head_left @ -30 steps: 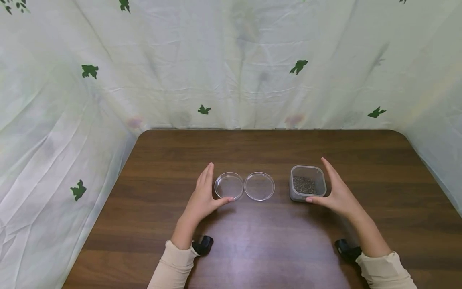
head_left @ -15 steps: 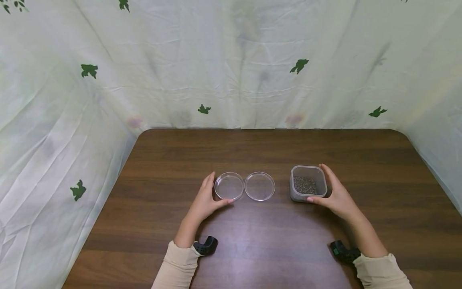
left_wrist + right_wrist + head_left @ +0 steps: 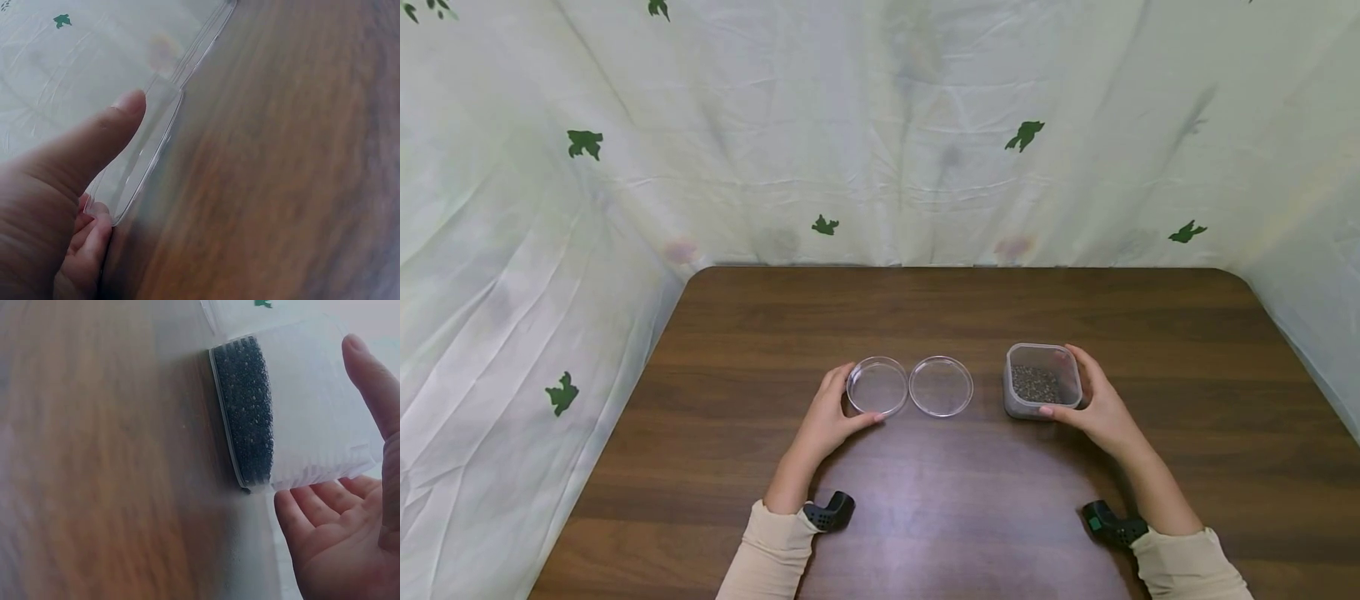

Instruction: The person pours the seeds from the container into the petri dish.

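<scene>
Two clear round petri dish pieces stand side by side at mid-table, rims touching or nearly so. My left hand [image 3: 829,417] holds the left petri dish [image 3: 878,387]: the thumb lies at its near edge and the fingers at its left side. In the left wrist view, fingertips [image 3: 97,222] meet the dish's wall. The right petri dish piece [image 3: 941,387] lies untouched. Farther right, my right hand [image 3: 1099,408] holds a clear square plastic container [image 3: 1041,412], thumb at the front and fingers around the right side. Small dark grains [image 3: 245,412], like seeds, fill its lower part.
The brown wooden table [image 3: 925,317] ends at a pale curtain [image 3: 880,150] with green leaf-like patches. A black wrist camera [image 3: 830,511] sits on the left wrist, another black wrist camera [image 3: 1112,525] on the right.
Both hands have closed in: the left fingers have come down and in against the left dish, the right fingers against the container. The dishes and container stay in place.
</scene>
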Action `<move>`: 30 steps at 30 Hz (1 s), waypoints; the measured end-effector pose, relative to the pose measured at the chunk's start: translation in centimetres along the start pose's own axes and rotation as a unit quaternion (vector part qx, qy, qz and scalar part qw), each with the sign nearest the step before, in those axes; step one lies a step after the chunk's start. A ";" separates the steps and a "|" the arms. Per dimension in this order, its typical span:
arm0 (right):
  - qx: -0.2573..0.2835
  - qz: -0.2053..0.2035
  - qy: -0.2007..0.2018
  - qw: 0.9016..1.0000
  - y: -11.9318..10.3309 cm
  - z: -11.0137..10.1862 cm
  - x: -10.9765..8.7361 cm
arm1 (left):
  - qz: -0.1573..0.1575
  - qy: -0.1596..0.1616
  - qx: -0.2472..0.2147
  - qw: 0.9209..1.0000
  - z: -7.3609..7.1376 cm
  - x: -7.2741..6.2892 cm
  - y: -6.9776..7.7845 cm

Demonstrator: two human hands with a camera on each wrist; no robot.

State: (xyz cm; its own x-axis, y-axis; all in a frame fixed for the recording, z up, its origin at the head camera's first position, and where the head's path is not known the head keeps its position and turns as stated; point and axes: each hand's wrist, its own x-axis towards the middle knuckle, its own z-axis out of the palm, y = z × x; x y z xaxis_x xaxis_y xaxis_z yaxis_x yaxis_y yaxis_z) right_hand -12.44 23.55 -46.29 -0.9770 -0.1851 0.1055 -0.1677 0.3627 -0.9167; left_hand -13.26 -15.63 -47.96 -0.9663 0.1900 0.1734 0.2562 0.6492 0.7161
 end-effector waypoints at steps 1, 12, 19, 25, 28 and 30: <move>0.003 0.000 0.000 1.000 0.0 0.0 0.0 | -0.001 0.000 -0.002 1.000 0.0 0.0 0.0; 0.011 0.003 0.013 1.000 -0.1 0.1 0.0 | -0.003 0.003 -0.009 1.000 0.1 0.0 0.0; 0.009 -0.003 0.041 0.999 -1.0 0.0 0.1 | 0.001 0.002 -0.008 1.000 0.2 0.0 0.0; -0.005 -0.006 0.054 0.998 -2.2 0.0 0.5 | 0.003 0.004 -0.010 1.000 0.2 -0.1 0.1; -0.022 -0.008 0.057 0.998 -2.8 0.1 0.8 | 0.004 0.004 -0.010 1.000 0.1 -0.1 0.0; -0.026 -0.009 0.058 0.998 -3.1 0.4 1.0 | 0.006 0.006 -0.011 1.000 0.1 -0.1 0.0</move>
State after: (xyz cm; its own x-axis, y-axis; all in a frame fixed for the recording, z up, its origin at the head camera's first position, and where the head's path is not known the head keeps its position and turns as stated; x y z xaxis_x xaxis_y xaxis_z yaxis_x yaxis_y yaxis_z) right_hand -12.88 21.88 -43.45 -0.9819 -0.0857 0.1691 -0.1894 0.4083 -0.8930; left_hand -13.17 -15.61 -48.05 -0.9633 0.1894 0.1904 0.2680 0.6303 0.7287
